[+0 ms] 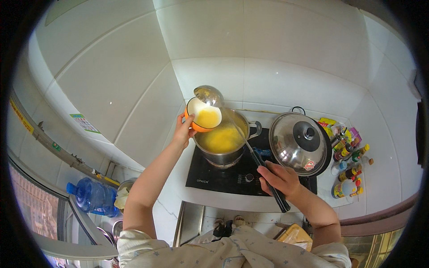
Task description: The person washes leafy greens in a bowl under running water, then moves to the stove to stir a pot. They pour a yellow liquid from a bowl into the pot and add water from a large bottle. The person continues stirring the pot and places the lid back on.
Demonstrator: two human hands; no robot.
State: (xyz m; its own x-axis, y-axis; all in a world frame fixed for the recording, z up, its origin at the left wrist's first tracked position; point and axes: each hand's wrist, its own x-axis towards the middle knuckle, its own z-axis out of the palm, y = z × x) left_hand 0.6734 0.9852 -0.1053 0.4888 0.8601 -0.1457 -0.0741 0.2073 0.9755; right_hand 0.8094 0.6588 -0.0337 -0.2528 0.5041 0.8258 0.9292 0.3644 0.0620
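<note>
My left hand (185, 129) holds an orange bowl (203, 128) by its left side, tilted over the pot's left rim. Inside its white interior lies some yellow liquid food (207, 118). My right hand (281, 178) grips the black handle of a metal ladle (210, 95), whose bowl is tipped over the far edge of the orange bowl. Below both stands a steel pot (219, 156) with yellow, steaming contents (223, 139), blurred by the steam. The pot sits on the left side of a black cooktop (219, 179).
Right of the pot is a pan with a domed metal lid (285, 144). Several seasoning bottles (350, 172) crowd the counter's right end. A large blue water bottle (95, 197) lies at the left. White tiled walls (281, 73) enclose the cooktop. A yellow container (295, 236) stands below, near my right arm.
</note>
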